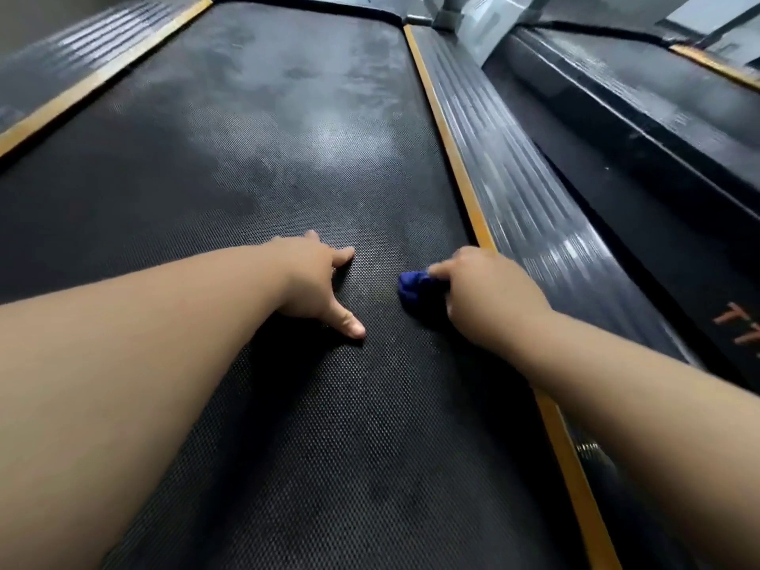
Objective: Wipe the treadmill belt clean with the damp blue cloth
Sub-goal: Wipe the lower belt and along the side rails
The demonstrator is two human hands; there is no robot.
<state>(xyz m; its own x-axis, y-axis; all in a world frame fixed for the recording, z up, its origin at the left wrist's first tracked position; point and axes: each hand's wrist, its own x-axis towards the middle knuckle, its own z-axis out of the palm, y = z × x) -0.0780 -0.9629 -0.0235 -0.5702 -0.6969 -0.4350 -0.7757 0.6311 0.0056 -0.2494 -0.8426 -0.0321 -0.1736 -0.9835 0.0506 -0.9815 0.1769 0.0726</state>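
The black textured treadmill belt (pixel 288 166) fills the middle of the view, with pale dusty smears on its far half. My right hand (pixel 489 294) presses a bunched blue cloth (pixel 417 290) onto the belt close to its right edge; only the cloth's left part shows past the fingers. My left hand (pixel 320 277) lies flat on the belt a little to the left of the cloth, fingers spread, holding nothing.
Orange strips (pixel 456 158) border the belt on both sides, with ribbed grey side rails (pixel 510 187) beyond them. A second treadmill's black frame (pixel 641 129) runs along the right. A grey upright post (pixel 452 10) stands at the far right end.
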